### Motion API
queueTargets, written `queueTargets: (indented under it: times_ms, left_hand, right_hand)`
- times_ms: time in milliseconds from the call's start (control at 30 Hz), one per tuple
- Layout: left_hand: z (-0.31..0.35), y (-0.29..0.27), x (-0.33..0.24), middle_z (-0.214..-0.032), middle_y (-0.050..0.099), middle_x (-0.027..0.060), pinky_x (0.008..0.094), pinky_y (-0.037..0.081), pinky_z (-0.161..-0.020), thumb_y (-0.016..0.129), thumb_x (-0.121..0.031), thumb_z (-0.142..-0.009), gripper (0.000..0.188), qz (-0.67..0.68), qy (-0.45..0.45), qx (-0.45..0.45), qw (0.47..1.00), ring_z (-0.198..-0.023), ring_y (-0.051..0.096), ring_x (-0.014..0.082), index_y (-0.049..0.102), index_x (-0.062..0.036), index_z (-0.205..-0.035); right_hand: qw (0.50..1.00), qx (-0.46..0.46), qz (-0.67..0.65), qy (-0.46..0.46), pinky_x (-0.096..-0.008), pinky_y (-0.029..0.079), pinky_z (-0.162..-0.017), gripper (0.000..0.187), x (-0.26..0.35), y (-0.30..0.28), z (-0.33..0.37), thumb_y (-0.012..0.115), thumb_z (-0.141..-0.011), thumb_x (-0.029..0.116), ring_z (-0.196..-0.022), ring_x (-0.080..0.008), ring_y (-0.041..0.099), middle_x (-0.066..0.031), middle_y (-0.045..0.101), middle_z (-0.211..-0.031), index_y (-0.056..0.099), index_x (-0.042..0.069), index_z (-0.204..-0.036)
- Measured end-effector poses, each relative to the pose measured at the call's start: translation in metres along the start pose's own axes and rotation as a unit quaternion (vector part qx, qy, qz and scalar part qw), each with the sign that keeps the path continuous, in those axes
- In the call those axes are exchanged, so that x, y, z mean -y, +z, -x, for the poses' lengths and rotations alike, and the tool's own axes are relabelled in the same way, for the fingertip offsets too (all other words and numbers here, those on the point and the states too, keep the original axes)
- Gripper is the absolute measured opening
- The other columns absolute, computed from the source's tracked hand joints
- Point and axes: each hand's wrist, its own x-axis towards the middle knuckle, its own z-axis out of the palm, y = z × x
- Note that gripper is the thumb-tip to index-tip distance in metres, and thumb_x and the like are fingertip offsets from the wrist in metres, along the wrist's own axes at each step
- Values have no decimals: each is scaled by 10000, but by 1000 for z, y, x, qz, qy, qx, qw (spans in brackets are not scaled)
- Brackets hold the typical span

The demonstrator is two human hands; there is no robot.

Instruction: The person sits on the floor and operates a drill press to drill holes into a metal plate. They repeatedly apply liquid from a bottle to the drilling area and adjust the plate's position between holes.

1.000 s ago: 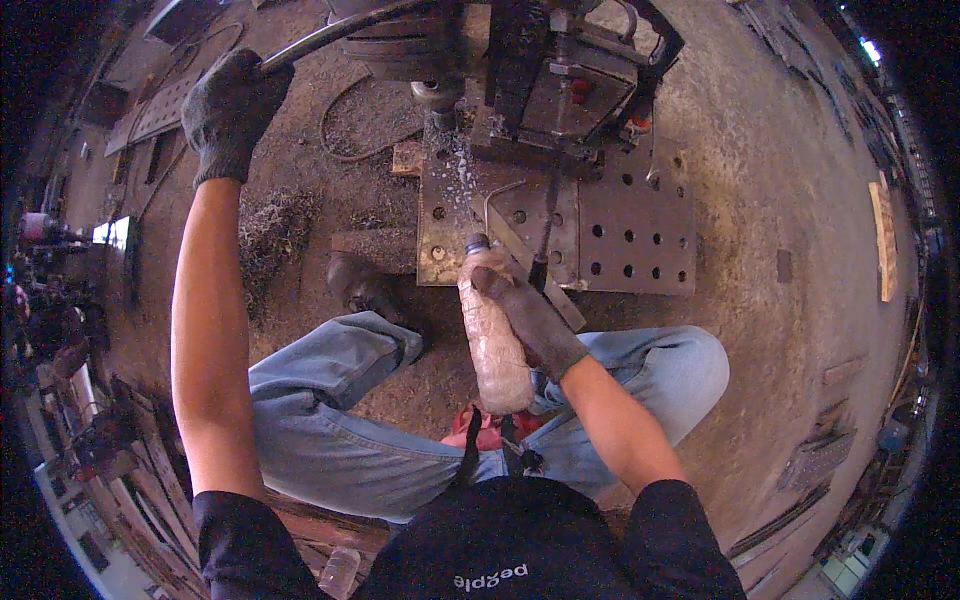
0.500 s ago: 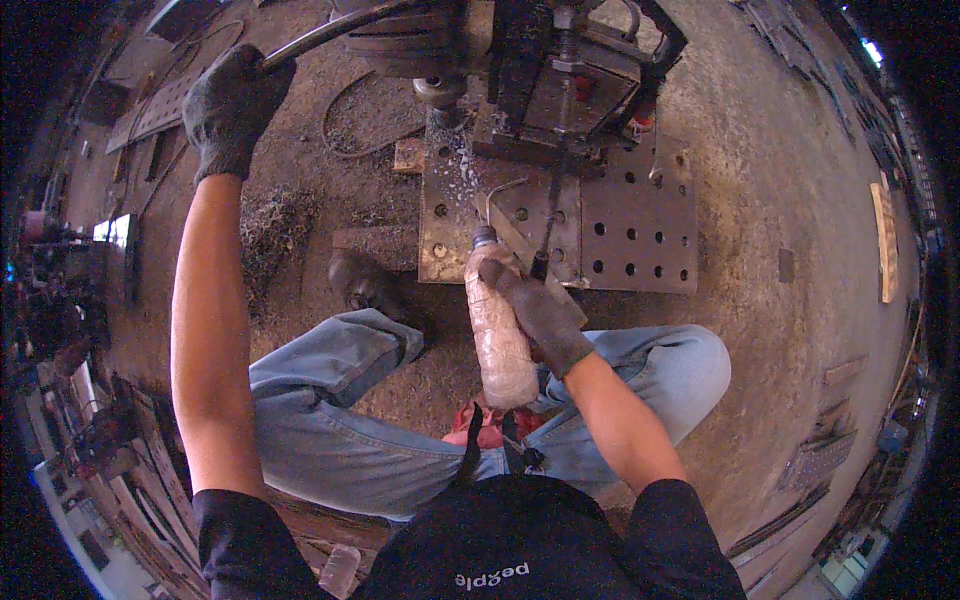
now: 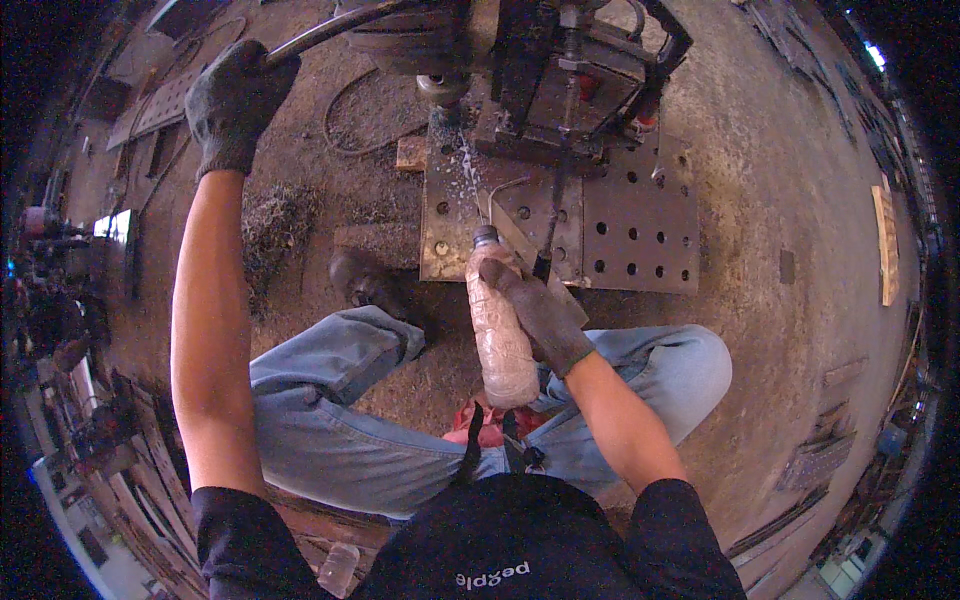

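Observation:
My left hand (image 3: 238,105), in a dark work glove, is wrapped round the end of a metal lever (image 3: 340,27) that runs up to a machine, probably a drill press. In my gloved right hand (image 3: 535,312) is a plastic bottle (image 3: 500,345) of cloudy pinkish liquid, its dark-capped neck tilted toward the machine. Beyond the neck, whitish splashes (image 3: 468,170) lie below the round metal chuck (image 3: 442,90). Under these stands a metal plate (image 3: 450,262) with rows of holes. What the tool meets is hard to make out.
Metal shavings (image 3: 275,225) are heaped on the floor at the left, near my shoe (image 3: 365,280). A black-tipped rod (image 3: 552,225) hangs over the plate beside a bent thin rod (image 3: 508,185). A wooden block (image 3: 411,153) touches the plate's left edge. A wooden strip (image 3: 884,245) lies far right.
Both hands keep their hold on the lever and the bottle, with hardly any movement. The view has shifted very slightly.

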Motion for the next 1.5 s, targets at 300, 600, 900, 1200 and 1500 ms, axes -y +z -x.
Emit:
queueTargets:
  times_ms: [300, 600, 900, 1200, 1500]
  left_hand:
    - [-3, -7, -6, -754, 671, 98, 467, 499, -624, 738, -570, -738, 390, -37, -14, 44, 998, -746, 662, 361, 656, -189, -760]
    - [-3, -6, -5, -756, 678, 107, 478, 506, -627, 731, -587, -744, 403, -48, -7, 48, 998, -744, 671, 364, 680, -191, -800]
    - [-1, -5, -3, -761, 689, 101, 475, 510, -625, 728, -602, -741, 406, -50, -8, 40, 998, -741, 679, 356, 691, -202, -806]
    - [-2, -5, -7, -770, 693, 86, 469, 511, -627, 723, -597, -745, 387, -33, -15, 36, 999, -764, 679, 349, 696, -217, -814]
    - [0, -4, -6, -776, 693, 109, 482, 516, -622, 693, -599, -790, 412, -31, 1, 27, 999, -753, 682, 370, 689, -187, -802]
  right_hand:
    - [1000, -3, -6, -3, -315, 530, -758, 701, -1, 1, -1, 681, -842, 655, -853, -151, 638, -42, 652, -1013, 606, 72, -1223]
    - [1000, -1, 20, -13, -325, 528, -777, 752, 5, 1, 3, 684, -820, 686, -894, -147, 620, -45, 642, -1025, 594, 79, -1254]
    - [996, -54, 56, -34, -306, 547, -644, 609, 20, 10, 15, 692, -877, 538, -725, -139, 641, -48, 646, -936, 596, 30, -1198]
    - [999, -24, 15, -33, -307, 548, -649, 661, 10, 5, 8, 682, -866, 576, -736, -144, 640, -45, 638, -922, 580, 27, -1219]
    - [999, -32, 8, -5, -305, 547, -645, 591, 5, 0, 2, 687, -888, 520, -725, -142, 639, -40, 644, -920, 581, 41, -1217]
